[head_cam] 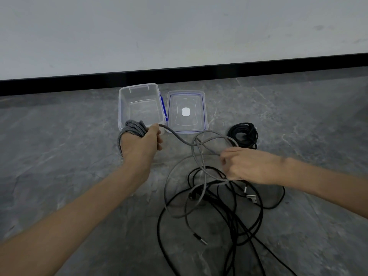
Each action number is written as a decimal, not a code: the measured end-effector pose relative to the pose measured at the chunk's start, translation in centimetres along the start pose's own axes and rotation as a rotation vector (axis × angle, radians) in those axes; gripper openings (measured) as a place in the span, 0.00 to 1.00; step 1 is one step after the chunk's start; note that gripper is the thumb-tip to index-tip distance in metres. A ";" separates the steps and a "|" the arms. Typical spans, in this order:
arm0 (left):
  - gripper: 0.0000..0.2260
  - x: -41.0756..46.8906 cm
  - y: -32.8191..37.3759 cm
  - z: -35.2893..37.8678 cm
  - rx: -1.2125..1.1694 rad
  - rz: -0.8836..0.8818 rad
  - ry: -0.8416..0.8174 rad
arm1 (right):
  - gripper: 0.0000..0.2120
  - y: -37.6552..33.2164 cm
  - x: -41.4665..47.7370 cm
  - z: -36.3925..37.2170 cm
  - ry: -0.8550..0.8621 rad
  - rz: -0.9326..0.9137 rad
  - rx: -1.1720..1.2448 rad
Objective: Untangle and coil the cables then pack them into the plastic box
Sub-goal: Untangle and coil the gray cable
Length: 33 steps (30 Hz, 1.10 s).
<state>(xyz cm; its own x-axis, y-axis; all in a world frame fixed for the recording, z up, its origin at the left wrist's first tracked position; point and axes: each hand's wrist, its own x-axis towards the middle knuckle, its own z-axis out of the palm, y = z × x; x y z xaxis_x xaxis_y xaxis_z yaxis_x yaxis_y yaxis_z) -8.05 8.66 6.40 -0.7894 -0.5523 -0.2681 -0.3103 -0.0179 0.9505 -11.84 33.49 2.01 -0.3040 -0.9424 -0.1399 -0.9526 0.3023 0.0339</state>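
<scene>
One grey cable (179, 139) — part coiled round the gripping left hand (142, 142), just near of the open plastic box (143, 110); its loose run lies left-to-right across to the right hand (247, 166), which holds it above the black tangle (223, 204) — left hand nearer the box.

Single head-worn view, angled forward and down.
Close above, its wide lens faces the grey marbled stone floor (59, 146) and plain white wall (179, 26) beyond.

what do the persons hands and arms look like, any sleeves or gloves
The left hand and right hand are bare: no gloves or wristwatch show. Both forearms are uncovered as far as the frame reaches, with no sleeves in view.
</scene>
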 end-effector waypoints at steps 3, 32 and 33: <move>0.12 -0.5 0.1 0.1 -0.008 0.016 0.009 | 0.12 0.0 -0.1 0.2 -0.150 0.059 -0.089; 0.10 -3.0 -0.2 1.0 0.090 0.170 -0.308 | 0.10 0.4 2.6 -2.2 0.334 0.635 0.550; 0.09 -2.9 -0.2 1.1 0.112 0.176 -0.316 | 0.07 0.4 2.6 -2.3 0.344 0.618 0.515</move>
<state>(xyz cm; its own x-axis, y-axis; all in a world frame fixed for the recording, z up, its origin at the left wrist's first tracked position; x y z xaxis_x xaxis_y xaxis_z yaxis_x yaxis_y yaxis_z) -6.26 11.22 6.82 -0.9548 -0.2542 -0.1542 -0.1976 0.1551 0.9679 -13.05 30.82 3.99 -0.8296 -0.5546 0.0647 -0.5185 0.7221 -0.4579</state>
